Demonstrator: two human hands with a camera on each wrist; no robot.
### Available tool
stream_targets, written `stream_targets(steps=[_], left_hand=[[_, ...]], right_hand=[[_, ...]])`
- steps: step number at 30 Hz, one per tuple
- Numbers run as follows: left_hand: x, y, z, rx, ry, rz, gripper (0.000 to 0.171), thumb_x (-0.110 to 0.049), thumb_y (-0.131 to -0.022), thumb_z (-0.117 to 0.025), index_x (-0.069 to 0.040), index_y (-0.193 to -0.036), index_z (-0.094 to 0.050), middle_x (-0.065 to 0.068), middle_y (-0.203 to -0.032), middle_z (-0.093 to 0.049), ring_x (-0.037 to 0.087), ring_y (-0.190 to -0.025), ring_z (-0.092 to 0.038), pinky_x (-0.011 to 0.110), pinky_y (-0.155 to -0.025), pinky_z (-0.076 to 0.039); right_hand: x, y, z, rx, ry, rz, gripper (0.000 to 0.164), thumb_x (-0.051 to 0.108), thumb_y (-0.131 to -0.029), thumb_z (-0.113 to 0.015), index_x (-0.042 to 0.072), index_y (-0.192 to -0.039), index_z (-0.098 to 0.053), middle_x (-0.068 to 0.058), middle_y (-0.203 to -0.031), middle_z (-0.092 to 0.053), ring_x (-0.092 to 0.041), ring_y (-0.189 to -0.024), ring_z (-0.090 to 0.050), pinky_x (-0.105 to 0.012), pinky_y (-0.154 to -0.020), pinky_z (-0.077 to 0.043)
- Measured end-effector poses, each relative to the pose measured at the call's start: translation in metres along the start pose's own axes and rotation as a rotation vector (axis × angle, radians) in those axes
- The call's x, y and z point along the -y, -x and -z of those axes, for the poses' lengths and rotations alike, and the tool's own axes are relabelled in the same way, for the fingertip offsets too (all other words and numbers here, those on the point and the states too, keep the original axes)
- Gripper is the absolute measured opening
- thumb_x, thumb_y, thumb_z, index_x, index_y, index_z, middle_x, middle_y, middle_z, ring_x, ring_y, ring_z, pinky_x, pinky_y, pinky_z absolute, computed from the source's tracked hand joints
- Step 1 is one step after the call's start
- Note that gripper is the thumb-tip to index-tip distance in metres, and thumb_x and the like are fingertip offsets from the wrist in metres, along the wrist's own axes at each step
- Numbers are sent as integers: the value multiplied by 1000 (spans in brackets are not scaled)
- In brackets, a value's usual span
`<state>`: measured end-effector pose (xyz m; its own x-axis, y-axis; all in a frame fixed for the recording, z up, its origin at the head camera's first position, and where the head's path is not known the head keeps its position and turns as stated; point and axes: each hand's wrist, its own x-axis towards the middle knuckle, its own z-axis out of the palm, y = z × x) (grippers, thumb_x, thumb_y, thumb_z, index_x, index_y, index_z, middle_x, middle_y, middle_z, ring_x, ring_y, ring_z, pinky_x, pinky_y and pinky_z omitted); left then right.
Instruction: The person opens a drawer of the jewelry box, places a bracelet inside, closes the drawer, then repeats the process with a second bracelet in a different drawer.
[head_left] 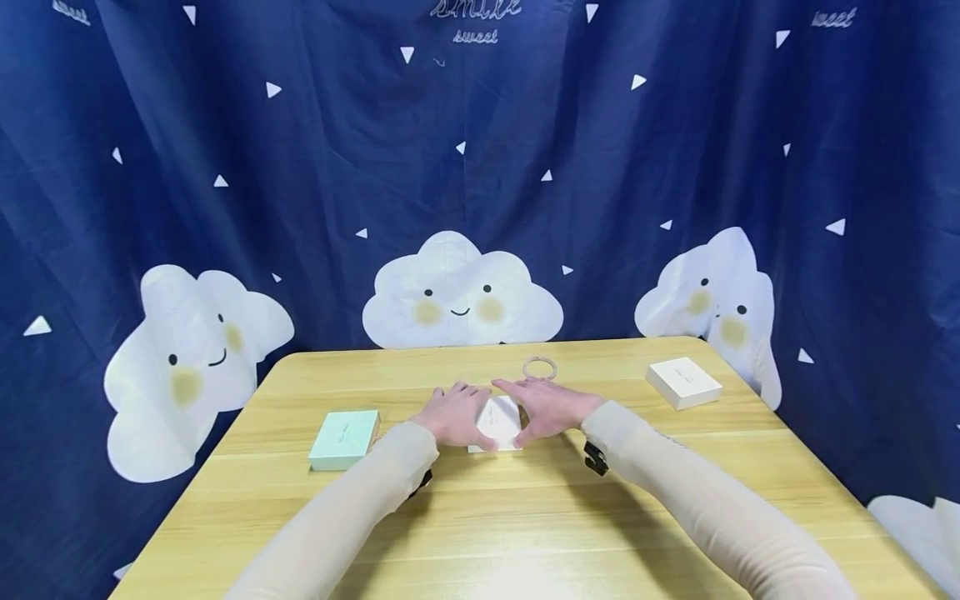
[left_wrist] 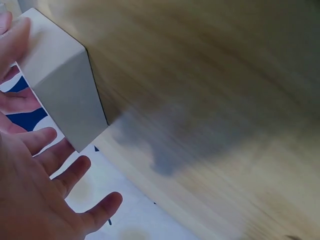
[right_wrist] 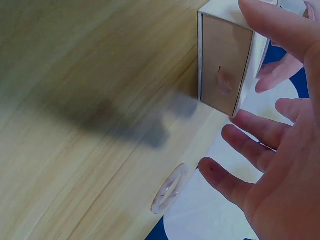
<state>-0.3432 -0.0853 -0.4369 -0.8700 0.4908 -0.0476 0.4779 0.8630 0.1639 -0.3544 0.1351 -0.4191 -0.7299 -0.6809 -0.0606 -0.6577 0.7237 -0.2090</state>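
Note:
A small white box [head_left: 501, 421] with faint lettering sits on the table between both hands. My left hand [head_left: 455, 415] holds its left part, thumb at the near edge and index finger at the far edge, the other fingers spread. From the other side my right hand [head_left: 551, 408] grips it the same way, its remaining fingers extended. In the right wrist view, the box's end shows a tan inner panel [right_wrist: 225, 60] with a small notch or tab. Behind the right hand lies a pale, translucent bangle [right_wrist: 181, 172], apart from the fingers.
A mint-green box [head_left: 345, 437] lies on the left of the wooden table [head_left: 487, 517]. Another white box [head_left: 684, 382] lies at the far right. A dark blue curtain [head_left: 465, 167] with clouds hangs behind the table's back edge.

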Motion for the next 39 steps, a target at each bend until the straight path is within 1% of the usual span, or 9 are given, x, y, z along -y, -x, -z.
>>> stream_targets(steps=[3, 7, 12, 15, 19, 25, 30, 35, 39], left_hand=[[0, 0, 1, 2, 15, 0, 107, -63, -69, -80, -15, -156, -39, 4, -151, -52, 27, -141, -41, 69, -112, -27], [0, 0, 3, -14, 30, -4, 111, -60, -66, -85, -13, -155, -39, 3, -146, -56, 26, -136, -44, 64, -109, -32], [0, -1, 4, -26, 17, -10, 114, -59, -61, -88, -14, -155, -41, 1, -138, -61, 21, -126, -47, 55, -103, -37], [0, -1, 4, -26, 5, -15, 114, -59, -60, -89, -14, -154, -42, -1, -135, -63, 19, -122, -47, 51, -100, -38], [2, 0, 5, -29, 5, -25, 113, -60, -59, -89, -14, -152, -45, -1, -133, -64, 18, -119, -47, 48, -96, -38], [5, 5, 11, -19, 37, -24, 112, -60, -59, -89, -13, -151, -46, 0, -133, -64, 18, -119, -46, 50, -98, -37], [12, 10, 15, -8, 32, -4, 112, -63, -59, -87, -15, -152, -46, 0, -134, -63, 18, -119, -45, 54, -102, -35], [17, 18, 20, -4, 43, 12, 112, -62, -59, -89, -15, -151, -47, 1, -135, -62, 20, -123, -45, 56, -105, -34], [22, 25, 24, 1, 53, 17, 110, -60, -58, -90, -15, -150, -48, 1, -133, -62, 22, -124, -45, 56, -104, -34]], right_hand=[[1, 0, 0, -3, 2, 5, 107, 46, -76, -86, 19, -161, -26, -10, -148, -54, -29, -136, -49, -51, -110, -41], [1, 0, 0, -14, 13, 20, 106, 45, -76, -86, 17, -160, -28, -9, -144, -56, -27, -131, -52, -49, -107, -44], [2, 0, 0, -21, 21, 36, 106, 45, -75, -86, 17, -160, -29, -8, -140, -58, -23, -126, -54, -46, -103, -46], [3, 1, 1, -23, 16, 41, 107, 46, -75, -87, 17, -159, -29, -8, -140, -58, -23, -126, -53, -47, -103, -46], [5, 1, 2, -26, 14, 48, 107, 47, -75, -86, 16, -159, -29, -9, -142, -57, -24, -129, -51, -49, -104, -46], [7, -1, 4, -28, 18, 60, 107, 49, -75, -85, 15, -159, -29, -9, -143, -57, -24, -130, -50, -49, -105, -45], [12, -5, 4, -26, 47, 70, 107, 54, -76, -82, 16, -160, -28, -9, -144, -56, -22, -130, -50, -45, -105, -46], [20, -10, 6, -30, 31, 92, 105, 53, -76, -82, 15, -159, -30, -10, -145, -56, -24, -131, -49, -49, -104, -46], [28, -14, 4, -28, 35, 100, 104, 55, -77, -80, 16, -159, -30, -7, -148, -55, -23, -131, -49, -46, -103, -47]])
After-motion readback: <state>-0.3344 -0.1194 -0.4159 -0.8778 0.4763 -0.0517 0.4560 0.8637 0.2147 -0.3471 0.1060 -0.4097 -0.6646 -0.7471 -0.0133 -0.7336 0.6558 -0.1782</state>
